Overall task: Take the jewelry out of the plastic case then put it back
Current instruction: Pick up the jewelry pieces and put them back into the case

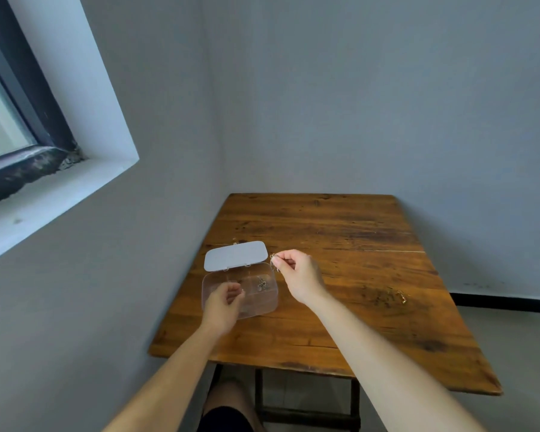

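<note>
A clear plastic case (264, 302) with divided compartments lies open near the table's left edge, its pale lid (235, 255) standing up behind it. A small silver piece of jewelry (261, 285) rests in a back compartment. My right hand (298, 275) hovers just right of the case, pinching a thin chain (275, 265) that dangles by the case's right rim. My left hand (223, 304) is over the case's front left part, fingers curled; whether it holds anything is unclear. A gold piece of jewelry (401, 296) lies on the table at the right.
The wooden table (340, 238) stands in a corner, with grey walls behind and to the left. A window (10, 120) is set in the left wall. My knee shows below the table's front edge.
</note>
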The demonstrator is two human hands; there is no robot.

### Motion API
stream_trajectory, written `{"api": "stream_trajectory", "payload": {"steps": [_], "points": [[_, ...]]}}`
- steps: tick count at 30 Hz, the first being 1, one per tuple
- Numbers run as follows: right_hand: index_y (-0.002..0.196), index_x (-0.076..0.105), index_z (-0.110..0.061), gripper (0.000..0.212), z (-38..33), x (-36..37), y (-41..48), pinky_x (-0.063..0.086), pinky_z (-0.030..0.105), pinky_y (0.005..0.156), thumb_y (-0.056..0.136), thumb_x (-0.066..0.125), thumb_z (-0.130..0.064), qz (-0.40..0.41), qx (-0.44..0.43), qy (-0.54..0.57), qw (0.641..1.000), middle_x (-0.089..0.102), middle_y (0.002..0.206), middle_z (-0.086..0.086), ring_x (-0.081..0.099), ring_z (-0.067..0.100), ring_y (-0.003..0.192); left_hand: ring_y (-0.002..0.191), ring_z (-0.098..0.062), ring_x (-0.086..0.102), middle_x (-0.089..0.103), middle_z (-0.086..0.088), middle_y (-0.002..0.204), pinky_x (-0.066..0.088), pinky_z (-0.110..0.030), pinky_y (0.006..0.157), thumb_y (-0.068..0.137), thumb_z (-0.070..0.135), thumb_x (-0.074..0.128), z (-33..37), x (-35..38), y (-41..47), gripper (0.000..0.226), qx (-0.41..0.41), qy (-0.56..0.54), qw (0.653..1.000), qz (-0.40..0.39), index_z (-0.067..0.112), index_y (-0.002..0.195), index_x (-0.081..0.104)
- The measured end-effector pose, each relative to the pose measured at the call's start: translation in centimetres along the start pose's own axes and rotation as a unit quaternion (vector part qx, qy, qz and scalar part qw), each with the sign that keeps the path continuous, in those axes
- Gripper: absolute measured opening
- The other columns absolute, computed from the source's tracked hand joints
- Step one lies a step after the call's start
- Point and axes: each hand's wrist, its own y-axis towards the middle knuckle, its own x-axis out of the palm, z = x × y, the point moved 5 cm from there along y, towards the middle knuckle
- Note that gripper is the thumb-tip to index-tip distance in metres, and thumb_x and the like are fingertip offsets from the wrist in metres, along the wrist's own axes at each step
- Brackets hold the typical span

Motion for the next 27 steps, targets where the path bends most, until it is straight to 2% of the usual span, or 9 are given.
{"api": "stream_trajectory", "payload": {"steps": [2,6,8,13,17,19,21,23,27], "points": [[0.111,0.071,-0.014,0.023,-0.1,1.2,0.1,0.043,0.011,0.067,0.097,0.062,-0.030,-0.010,0.005,-0.008,1.000,0.070,0.104,-0.004,0.062,0.009,0.092,0.106,-0.012,0.062,0.063,0.005,0.110,0.046,-0.010,0.072,0.095,0.014,0.063,-0.5,0.0,-0.1,0.026,0.003,-0.008,1.000,0.002,0.015,0.121,0.061],[0.115,0.072,-0.016,0.023,3.0,3.3,-1.2,0.050,0.027,0.087,0.097,0.062,-0.026,-0.081,0.038,-0.096,0.991,0.071,0.117,0.000,0.064,0.016,0.105,0.106,-0.011,0.062,0.066,0.003,0.113,0.048,-0.012,0.075,0.094,0.016,0.065,-0.8,0.5,-0.5,0.027,0.001,-0.035,0.999,0.006,0.015,0.121,0.062],[0.123,0.068,-0.018,0.027,4.7,3.2,-2.1,0.051,0.029,0.092,0.098,0.062,-0.026,-0.095,0.058,-0.137,0.984,0.067,0.125,0.002,0.063,0.018,0.111,0.105,-0.010,0.062,0.066,0.003,0.113,0.047,-0.011,0.072,0.094,0.017,0.065,-0.7,1.3,-0.6,0.028,0.004,-0.037,0.999,0.000,0.015,0.121,0.062],[0.129,0.063,-0.020,0.033,4.8,1.8,-2.2,0.050,0.024,0.090,0.098,0.061,-0.029,-0.085,0.046,-0.113,0.989,0.064,0.129,-0.001,0.062,0.014,0.113,0.102,-0.011,0.061,0.066,0.001,0.115,0.048,-0.013,0.074,0.094,0.015,0.065,0.1,1.4,-0.4,0.028,0.014,-0.018,1.000,0.013,0.015,0.122,0.062],[0.127,0.063,-0.023,0.030,5.6,0.0,-2.2,0.049,0.021,0.087,0.098,0.059,-0.029,-0.058,0.060,-0.104,0.991,0.064,0.126,-0.002,0.061,0.011,0.110,0.110,-0.017,0.062,0.066,-0.001,0.119,0.056,-0.029,0.086,0.095,0.022,0.064,0.2,0.4,-0.3,0.028,0.027,0.020,0.999,0.028,0.016,0.122,0.063],[0.125,0.064,-0.024,0.028,7.0,-2.1,-2.6,0.049,0.022,0.087,0.098,0.060,-0.029,-0.031,0.074,-0.112,0.990,0.064,0.124,-0.003,0.061,0.010,0.109,0.114,-0.019,0.060,0.065,-0.002,0.121,0.053,-0.034,0.093,0.094,0.023,0.065,0.9,0.9,-0.6,0.028,0.065,0.049,0.996,0.034,0.016,0.122,0.064],[0.125,0.064,-0.023,0.028,8.8,-4.6,-3.2,0.050,0.024,0.090,0.098,0.059,-0.029,-0.001,0.093,-0.124,0.988,0.063,0.124,-0.003,0.060,0.012,0.111,0.118,-0.020,0.058,0.063,-0.003,0.124,0.047,-0.027,0.094,0.093,0.021,0.065,2.2,2.5,-1.2,0.029,0.126,0.059,0.990,0.031,0.015,0.122,0.064],[0.125,0.063,-0.022,0.029,10.6,-7.1,-3.9,0.049,0.027,0.093,0.098,0.059,-0.029,0.032,0.114,-0.131,0.984,0.060,0.127,0.000,0.058,0.014,0.114,0.129,-0.022,0.052,0.057,-0.005,0.136,0.042,-0.023,0.097,0.094,0.023,0.065,3.5,4.4,-2.1,0.035,0.177,0.075,0.981,0.020,0.014,0.127,0.061],[0.133,0.055,-0.022,0.040,13.3,-11.0,-5.4,0.047,0.036,0.095,0.096,0.059,-0.038,0.093,0.170,-0.159,0.968,0.047,0.136,0.005,0.050,0.024,0.126,0.149,-0.019,0.024,0.022,0.000,0.164,0.034,-0.041,0.115,0.096,0.043,0.057,5.6,8.5,-3.4,0.058,0.237,0.139,0.961,-0.017,0.024,0.148,0.040]]}}
